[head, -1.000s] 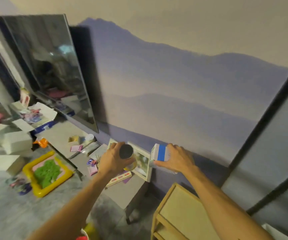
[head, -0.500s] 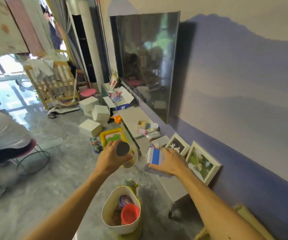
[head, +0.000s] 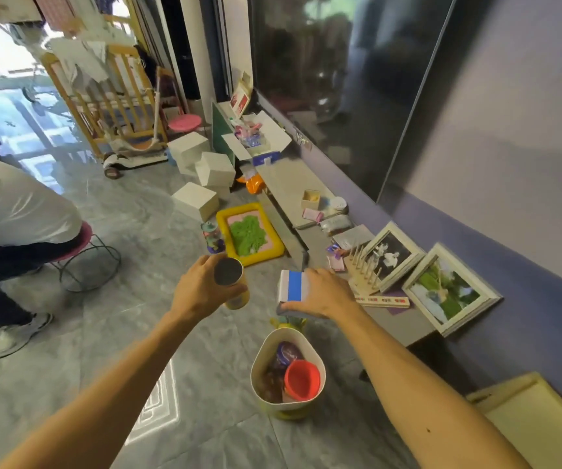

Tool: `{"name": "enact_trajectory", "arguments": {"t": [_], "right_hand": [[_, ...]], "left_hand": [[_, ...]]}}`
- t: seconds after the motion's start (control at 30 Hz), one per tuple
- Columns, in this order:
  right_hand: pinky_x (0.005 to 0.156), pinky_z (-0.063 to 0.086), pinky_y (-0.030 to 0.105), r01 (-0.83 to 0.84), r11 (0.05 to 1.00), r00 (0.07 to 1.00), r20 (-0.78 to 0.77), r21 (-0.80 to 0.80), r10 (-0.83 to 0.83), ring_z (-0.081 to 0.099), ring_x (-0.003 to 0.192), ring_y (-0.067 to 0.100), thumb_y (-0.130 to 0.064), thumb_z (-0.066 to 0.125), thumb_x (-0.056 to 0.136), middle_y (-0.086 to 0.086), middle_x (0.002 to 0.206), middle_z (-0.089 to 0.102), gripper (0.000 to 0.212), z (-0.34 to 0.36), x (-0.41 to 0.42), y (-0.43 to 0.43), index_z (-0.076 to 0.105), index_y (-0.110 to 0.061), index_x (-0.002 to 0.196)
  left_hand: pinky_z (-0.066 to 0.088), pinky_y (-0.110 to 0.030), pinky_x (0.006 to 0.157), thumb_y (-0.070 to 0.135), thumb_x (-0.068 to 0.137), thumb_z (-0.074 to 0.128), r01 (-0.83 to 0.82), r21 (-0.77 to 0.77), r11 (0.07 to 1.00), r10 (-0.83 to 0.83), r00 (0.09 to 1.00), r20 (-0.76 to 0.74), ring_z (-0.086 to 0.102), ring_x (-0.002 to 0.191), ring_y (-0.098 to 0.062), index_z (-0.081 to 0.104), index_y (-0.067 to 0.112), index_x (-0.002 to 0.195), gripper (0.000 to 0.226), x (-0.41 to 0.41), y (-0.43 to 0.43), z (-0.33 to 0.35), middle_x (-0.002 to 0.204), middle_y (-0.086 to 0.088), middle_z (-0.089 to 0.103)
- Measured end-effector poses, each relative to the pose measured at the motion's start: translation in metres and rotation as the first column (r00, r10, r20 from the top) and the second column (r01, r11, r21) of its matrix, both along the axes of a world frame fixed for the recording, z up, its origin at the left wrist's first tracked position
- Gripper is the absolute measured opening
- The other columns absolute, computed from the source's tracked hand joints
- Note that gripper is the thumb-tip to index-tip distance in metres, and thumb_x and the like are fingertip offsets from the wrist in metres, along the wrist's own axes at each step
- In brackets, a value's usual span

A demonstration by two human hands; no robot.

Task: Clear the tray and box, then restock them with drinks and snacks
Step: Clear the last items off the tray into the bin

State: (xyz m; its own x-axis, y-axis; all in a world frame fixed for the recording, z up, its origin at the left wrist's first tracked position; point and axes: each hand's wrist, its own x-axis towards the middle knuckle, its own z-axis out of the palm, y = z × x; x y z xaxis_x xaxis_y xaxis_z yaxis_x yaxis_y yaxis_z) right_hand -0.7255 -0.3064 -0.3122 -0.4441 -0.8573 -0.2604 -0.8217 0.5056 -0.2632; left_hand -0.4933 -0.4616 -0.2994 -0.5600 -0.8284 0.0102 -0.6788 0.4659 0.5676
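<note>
My left hand (head: 201, 291) grips a yellow drink can (head: 230, 277) with a dark top, held upright over the floor. My right hand (head: 327, 294) holds a white carton with a blue stripe (head: 291, 291). Both are carried in front of me, side by side, a short gap apart. Below them on the floor stands a white bucket (head: 259, 360) holding a red cup (head: 301, 379) and other small items. A yellow tray with green sand (head: 249, 233) lies on the floor further ahead.
A low grey bench (head: 293, 187) runs along the purple wall with small boxes, packets and two photo frames (head: 448, 289). A seated person (head: 12, 211) on a pink stool is at left. White cubes (head: 195, 201) and a wooden cot (head: 103, 96) stand behind. A wooden shelf (head: 536, 414) is at lower right.
My view has swung left and down, away from the wall toward the floor. Both hands keep their hold on the can and carton. The bucket and the seated person came into view.
</note>
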Motion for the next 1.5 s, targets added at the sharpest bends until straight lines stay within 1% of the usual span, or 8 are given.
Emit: {"name": "enact_trajectory", "arguments": {"t": [0.2, 0.4, 0.53, 0.83, 1.03, 1.23, 1.33, 1.5], "right_hand": [[0.103, 0.046, 0.045, -0.074, 0.983, 0.995, 0.080, 0.170, 0.062, 0.047, 0.135, 0.031, -0.091, 0.077, 0.059, 0.006, 0.146, 0.051, 0.116, -0.086, -0.005, -0.015, 0.044, -0.022, 0.146], [0.103, 0.050, 0.050, -0.175, 0.946, 0.980, 0.135, 0.272, 0.143, 0.049, 0.130, 0.031, -0.098, 0.068, 0.049, 0.003, 0.134, 0.053, 0.116, -0.226, -0.012, -0.023, 0.049, -0.025, 0.137], [0.109, 0.045, 0.050, -0.251, 0.925, 0.959, 0.200, 0.286, 0.199, 0.042, 0.139, 0.030, -0.088, 0.076, 0.062, 0.003, 0.151, 0.046, 0.113, -0.299, -0.010, -0.020, 0.042, -0.025, 0.150], [0.121, 0.036, 0.048, -0.434, 0.844, 0.899, 0.220, 0.316, 0.380, 0.037, 0.145, 0.027, -0.088, 0.069, 0.067, 0.000, 0.157, 0.042, 0.115, -0.411, -0.008, 0.005, 0.034, -0.026, 0.158], [0.131, 0.018, 0.054, -0.416, 0.846, 0.905, 0.241, 0.335, 0.349, 0.010, 0.163, 0.033, -0.080, 0.068, 0.082, 0.005, 0.178, 0.012, 0.122, -0.400, -0.017, 0.005, 0.011, -0.018, 0.170], [0.120, 0.039, 0.049, -0.168, 0.965, 0.971, 0.202, 0.202, 0.127, 0.036, 0.151, 0.031, -0.089, 0.059, 0.079, 0.003, 0.166, 0.036, 0.111, -0.333, -0.031, -0.008, 0.027, -0.023, 0.163], [0.124, 0.034, 0.050, -0.091, 0.987, 0.982, 0.178, 0.133, 0.067, 0.026, 0.158, 0.030, -0.087, 0.058, 0.083, 0.007, 0.173, 0.026, 0.116, -0.283, -0.044, -0.018, 0.020, -0.017, 0.167], [0.127, 0.025, 0.048, -0.018, 1.000, 0.997, 0.074, 0.011, 0.018, 0.016, 0.162, 0.030, -0.090, 0.052, 0.085, 0.007, 0.177, 0.014, 0.118, -0.172, -0.067, -0.032, 0.011, -0.019, 0.170]], "left_hand": [[0.056, -0.035, 0.088, 0.064, 0.071, 0.090, -0.015, 0.182, 0.983, 0.006, 0.999, 0.049, 0.064, 0.111, -0.020, 0.055, 0.032, 0.146, 0.089, -0.013, 0.003, -0.086, 0.134, 0.006, 0.061], [0.060, -0.043, 0.091, 0.069, 0.072, 0.086, -0.075, 0.328, 0.942, 0.023, 0.987, 0.159, 0.065, 0.112, -0.024, 0.050, 0.032, 0.150, 0.093, -0.023, 0.029, -0.216, 0.141, 0.006, 0.058], [0.060, -0.041, 0.094, 0.060, 0.074, 0.089, -0.080, 0.409, 0.909, -0.006, 0.979, 0.203, 0.066, 0.114, -0.026, 0.049, 0.030, 0.151, 0.092, -0.027, 0.052, -0.303, 0.143, 0.005, 0.056], [0.060, -0.038, 0.091, 0.050, 0.084, 0.082, -0.025, 0.432, 0.901, -0.109, 0.952, 0.284, 0.067, 0.111, -0.026, 0.041, 0.035, 0.154, 0.083, -0.027, 0.084, -0.413, 0.140, 0.001, 0.056], [0.056, -0.039, 0.096, 0.049, 0.086, 0.084, -0.012, 0.387, 0.922, -0.124, 0.938, 0.323, 0.062, 0.125, -0.029, 0.041, 0.028, 0.159, 0.088, -0.041, 0.075, -0.383, 0.155, -0.001, 0.050], [0.053, -0.044, 0.107, 0.067, 0.097, 0.059, -0.009, 0.228, 0.974, -0.070, 0.940, 0.335, 0.056, 0.138, -0.030, 0.030, 0.025, 0.166, 0.085, -0.050, 0.049, -0.322, 0.167, -0.003, 0.040], [0.054, -0.045, 0.108, 0.071, 0.097, 0.055, -0.009, 0.140, 0.990, -0.034, 0.952, 0.305, 0.055, 0.140, -0.029, 0.024, 0.025, 0.167, 0.089, -0.057, 0.031, -0.280, 0.169, -0.004, 0.037], [0.053, -0.045, 0.109, 0.077, 0.093, 0.053, -0.019, -0.032, 0.999, 0.027, 0.966, 0.256, 0.054, 0.140, -0.028, 0.032, 0.022, 0.165, 0.093, -0.070, 0.004, -0.175, 0.165, -0.005, 0.041]]}}
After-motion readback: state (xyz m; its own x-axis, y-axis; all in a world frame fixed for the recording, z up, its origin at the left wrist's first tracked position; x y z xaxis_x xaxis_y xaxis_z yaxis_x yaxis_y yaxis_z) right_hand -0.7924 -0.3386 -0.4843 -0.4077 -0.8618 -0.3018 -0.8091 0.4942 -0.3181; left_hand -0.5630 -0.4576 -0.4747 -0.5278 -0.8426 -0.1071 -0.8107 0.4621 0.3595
